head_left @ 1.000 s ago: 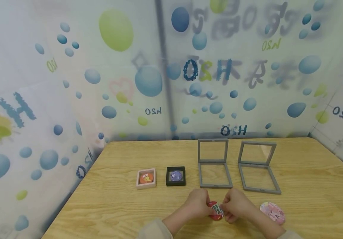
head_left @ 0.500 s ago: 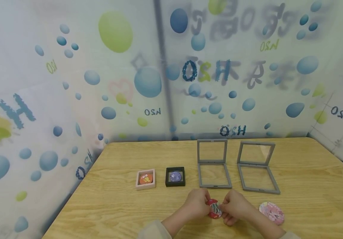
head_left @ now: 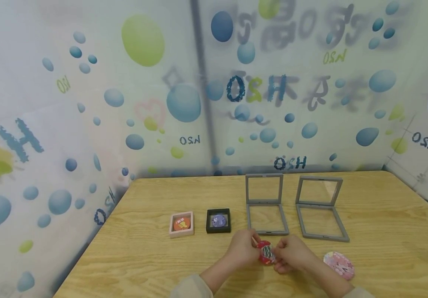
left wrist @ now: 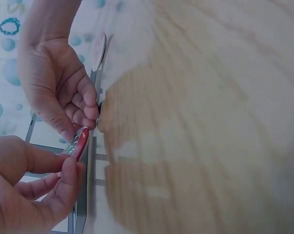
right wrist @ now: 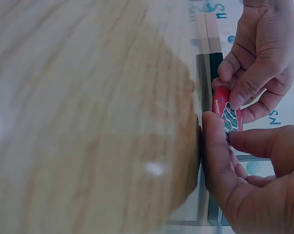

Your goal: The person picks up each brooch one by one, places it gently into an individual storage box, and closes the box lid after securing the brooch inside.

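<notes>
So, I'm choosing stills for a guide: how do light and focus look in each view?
Head view: bright, fairly even light, the red badge small but plain; left wrist view: dimmer and hazy, a pale sheen washing out part of the table; right wrist view: also dim, with two white glare spots on the table and soft, blurred grain.

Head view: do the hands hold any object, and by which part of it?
Yes: the left hand and the right hand pinch the round red badge by its rim, from opposite sides.
</notes>
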Tool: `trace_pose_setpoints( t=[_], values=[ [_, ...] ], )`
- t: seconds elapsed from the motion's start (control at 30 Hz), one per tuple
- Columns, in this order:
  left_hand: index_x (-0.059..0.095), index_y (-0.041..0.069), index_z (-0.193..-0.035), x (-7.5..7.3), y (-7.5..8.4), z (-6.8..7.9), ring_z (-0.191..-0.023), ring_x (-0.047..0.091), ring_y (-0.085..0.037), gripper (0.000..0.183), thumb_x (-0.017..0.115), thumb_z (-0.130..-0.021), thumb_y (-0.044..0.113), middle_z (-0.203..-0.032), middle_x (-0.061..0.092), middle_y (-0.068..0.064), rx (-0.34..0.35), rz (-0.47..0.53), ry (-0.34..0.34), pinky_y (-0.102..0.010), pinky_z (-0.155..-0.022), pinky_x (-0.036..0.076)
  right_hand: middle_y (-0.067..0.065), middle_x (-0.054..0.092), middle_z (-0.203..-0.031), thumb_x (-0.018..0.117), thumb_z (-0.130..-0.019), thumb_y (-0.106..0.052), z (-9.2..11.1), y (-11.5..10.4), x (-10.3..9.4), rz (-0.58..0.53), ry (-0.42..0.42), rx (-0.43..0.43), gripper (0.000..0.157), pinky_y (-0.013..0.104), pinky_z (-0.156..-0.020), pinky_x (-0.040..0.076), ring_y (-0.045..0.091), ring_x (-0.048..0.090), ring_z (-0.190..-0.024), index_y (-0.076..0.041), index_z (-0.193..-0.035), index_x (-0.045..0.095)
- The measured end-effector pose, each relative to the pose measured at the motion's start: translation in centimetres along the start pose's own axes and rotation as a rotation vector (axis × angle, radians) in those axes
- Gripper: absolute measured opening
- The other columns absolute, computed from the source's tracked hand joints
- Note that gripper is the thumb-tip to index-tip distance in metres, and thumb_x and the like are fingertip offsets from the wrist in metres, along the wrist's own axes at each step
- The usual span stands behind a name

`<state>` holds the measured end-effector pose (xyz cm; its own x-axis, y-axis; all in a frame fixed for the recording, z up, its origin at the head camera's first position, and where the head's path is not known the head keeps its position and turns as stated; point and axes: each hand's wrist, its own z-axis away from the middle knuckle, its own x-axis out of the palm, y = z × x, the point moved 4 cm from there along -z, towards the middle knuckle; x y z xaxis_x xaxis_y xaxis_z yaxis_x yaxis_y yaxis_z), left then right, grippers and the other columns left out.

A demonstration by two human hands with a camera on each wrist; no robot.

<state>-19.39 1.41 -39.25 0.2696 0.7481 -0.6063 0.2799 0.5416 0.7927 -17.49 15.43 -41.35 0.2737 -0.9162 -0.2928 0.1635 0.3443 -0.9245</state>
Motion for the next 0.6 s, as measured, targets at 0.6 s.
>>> trace_pose_setpoints(
  t=[0.6],
  values=[
    [0.057, -0.002, -0.083, -0.9, -0.1, -3.2, -0.049, 0.046, -0.009, 0.013, 0.064, -0.074, -0.007, -0.061, 0.050, -0.002, -0.085, 0.176, 0.103, -0.018, -0.042, 0.041, 0.013, 0.056, -0.068, 0.050, -0.085, 0.005, -2.3, -2.1, -1.8, -0.076, 0.155, -0.005, 0.008, 0.030, -0.054, 0.053, 0.016, 0.059, -0.053, 0.012, -0.085, 0.052]
  ],
)
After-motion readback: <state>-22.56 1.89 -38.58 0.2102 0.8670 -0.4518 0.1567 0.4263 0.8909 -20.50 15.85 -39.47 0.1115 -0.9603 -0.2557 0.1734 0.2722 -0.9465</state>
